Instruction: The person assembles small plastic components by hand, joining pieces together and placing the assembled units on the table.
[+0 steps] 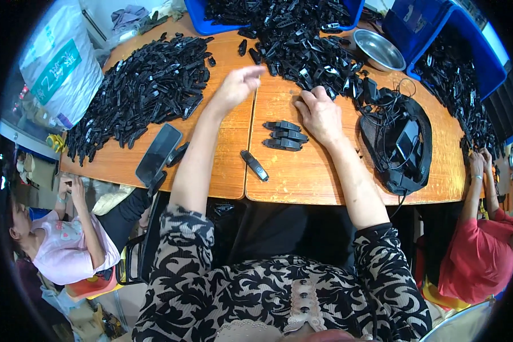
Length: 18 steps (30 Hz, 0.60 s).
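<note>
Black-and-beige patterned blouse [293,279] nearest. Left hand [238,89]: fingers extended, seemingly empty. Right hand [323,118]: fingers half-curled, palm down; any hold hidden beneath. Small elongated black plastic clips [289,137] lie grouped on brown wood-grained tabletop [302,185], near right hand; probably light, stiff, slippery, best pinched by long sides. Beyond, heaped black pieces [305,54] blur together; blue plastic bin [198,20] cut off above.

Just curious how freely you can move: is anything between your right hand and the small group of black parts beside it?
Nothing visible blocks it; only tabletop lies between the right hand and the grouped black parts.
</note>
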Each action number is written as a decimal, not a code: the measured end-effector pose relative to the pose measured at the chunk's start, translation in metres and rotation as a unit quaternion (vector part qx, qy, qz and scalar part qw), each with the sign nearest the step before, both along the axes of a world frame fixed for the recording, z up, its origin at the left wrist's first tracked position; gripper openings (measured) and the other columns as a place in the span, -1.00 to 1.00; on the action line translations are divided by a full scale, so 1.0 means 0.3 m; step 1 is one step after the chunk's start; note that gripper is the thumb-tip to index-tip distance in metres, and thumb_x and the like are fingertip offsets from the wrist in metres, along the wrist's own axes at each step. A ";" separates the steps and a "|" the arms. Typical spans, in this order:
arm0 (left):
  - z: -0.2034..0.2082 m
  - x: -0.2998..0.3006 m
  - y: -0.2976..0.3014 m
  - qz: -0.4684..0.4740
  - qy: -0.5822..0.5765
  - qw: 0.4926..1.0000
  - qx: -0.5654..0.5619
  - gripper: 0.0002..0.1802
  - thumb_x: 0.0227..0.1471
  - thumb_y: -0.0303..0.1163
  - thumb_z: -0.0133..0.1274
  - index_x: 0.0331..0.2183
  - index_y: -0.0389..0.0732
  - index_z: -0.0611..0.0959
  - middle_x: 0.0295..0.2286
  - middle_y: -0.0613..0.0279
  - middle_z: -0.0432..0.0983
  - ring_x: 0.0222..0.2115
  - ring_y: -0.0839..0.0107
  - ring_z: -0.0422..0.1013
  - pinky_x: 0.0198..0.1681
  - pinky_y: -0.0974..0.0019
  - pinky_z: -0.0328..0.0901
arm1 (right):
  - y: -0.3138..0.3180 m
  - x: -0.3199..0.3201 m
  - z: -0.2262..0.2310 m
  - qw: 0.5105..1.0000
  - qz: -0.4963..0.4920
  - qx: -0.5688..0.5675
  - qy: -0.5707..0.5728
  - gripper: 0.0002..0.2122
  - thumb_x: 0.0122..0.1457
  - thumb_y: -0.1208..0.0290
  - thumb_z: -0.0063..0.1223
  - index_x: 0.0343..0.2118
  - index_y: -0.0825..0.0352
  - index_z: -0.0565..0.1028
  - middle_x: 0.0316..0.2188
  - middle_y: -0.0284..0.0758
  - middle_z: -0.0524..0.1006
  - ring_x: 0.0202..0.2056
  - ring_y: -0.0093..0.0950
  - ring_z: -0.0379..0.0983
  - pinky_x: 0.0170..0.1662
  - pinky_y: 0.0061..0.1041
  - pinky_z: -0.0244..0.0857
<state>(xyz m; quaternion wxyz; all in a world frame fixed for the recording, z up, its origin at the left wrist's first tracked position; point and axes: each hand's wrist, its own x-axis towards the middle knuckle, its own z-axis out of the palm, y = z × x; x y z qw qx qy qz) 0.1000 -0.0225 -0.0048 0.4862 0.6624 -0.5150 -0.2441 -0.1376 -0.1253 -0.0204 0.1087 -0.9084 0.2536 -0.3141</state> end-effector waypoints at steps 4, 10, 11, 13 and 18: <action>-0.006 0.084 -0.145 0.061 -0.286 0.956 0.007 -0.41 0.16 -0.61 -0.05 0.22 -0.11 0.48 0.25 0.12 0.33 0.21 0.12 0.30 0.33 0.13 0.16 | -0.016 -0.018 -0.014 0.999 0.034 -0.011 -0.041 -0.85 0.18 0.30 0.23 -0.34 0.27 0.58 -0.29 -0.20 0.51 -0.30 -0.15 0.57 -0.31 -0.15 0.44; -0.110 -0.013 -0.205 0.140 -0.419 0.897 0.021 -0.41 0.20 -0.52 -0.05 0.25 0.05 0.45 0.24 0.16 0.35 0.27 0.02 0.20 0.36 0.05 0.09 | -0.004 -0.041 0.019 0.998 0.068 0.003 -0.015 -0.78 0.09 0.25 0.32 -0.39 0.29 0.55 -0.37 -0.20 0.54 -0.34 -0.15 0.57 -0.32 -0.18 0.45; -0.125 -0.018 -0.181 0.145 -0.427 0.892 -0.003 -0.46 0.20 -0.51 -0.04 0.20 0.03 0.52 0.21 0.18 0.40 0.27 0.10 0.21 0.29 -0.03 0.13 | -0.007 -0.037 0.013 0.997 0.073 0.000 -0.014 -0.78 0.10 0.28 0.31 -0.39 0.30 0.54 -0.37 -0.17 0.54 -0.35 -0.13 0.57 -0.31 -0.18 0.45; -0.106 -0.055 -0.153 0.134 -0.440 0.888 0.001 -0.50 0.20 -0.45 0.02 0.16 0.06 0.56 0.16 0.18 0.44 0.23 0.10 0.26 0.25 0.00 0.16 | -0.026 -0.043 0.008 0.997 0.074 -0.004 -0.012 -0.79 0.11 0.30 0.30 -0.38 0.32 0.52 -0.38 -0.15 0.54 -0.35 -0.11 0.56 -0.31 -0.18 0.45; -0.023 -0.155 -0.032 0.121 -0.482 0.866 -0.050 -0.77 0.06 -0.36 0.23 -0.18 -0.08 0.74 -0.12 0.20 0.58 0.02 0.18 0.39 0.08 0.04 0.23 | -0.011 -0.027 0.011 0.971 0.117 0.110 -0.177 -0.88 0.14 0.50 0.18 -0.30 0.40 0.50 -0.40 -0.05 0.57 -0.35 -0.02 0.55 -0.27 -0.14 0.44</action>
